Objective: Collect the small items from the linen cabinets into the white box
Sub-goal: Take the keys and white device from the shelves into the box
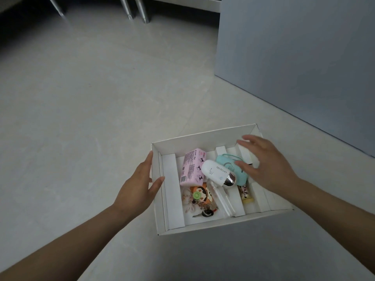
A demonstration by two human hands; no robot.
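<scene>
The white box (203,138) sits on the pale floor (81,118), and it already holds a fair haul. There is a pink tissue pack (192,169) at the far left of the contents and a white capsule-shaped device with a chrome tip (220,173) lying across a mint-green case (227,165). A cluster of cartoon keychains with a key (200,199) lies in the near part, beside a clear tube (223,201) and a small yellow-based bottle (246,194). Judging by this, much of the collecting seems done. Whether more items wait in the cabinets cannot be told, since no open cabinet shows.

The left hand (138,187) is open, its fingers lying along the outside of the box's left wall and its thumb at the rim. The right hand (263,165) hovers spread over the right side of the box, fingers apart, holding nothing, its thumb near the mint-green case.

A grey cabinet panel (294,57) stands near, to the right of and beyond the box. Metal furniture legs (127,9) stand well apart at the far end. The floor to the left and front lies open for sliding or lifting the box.
</scene>
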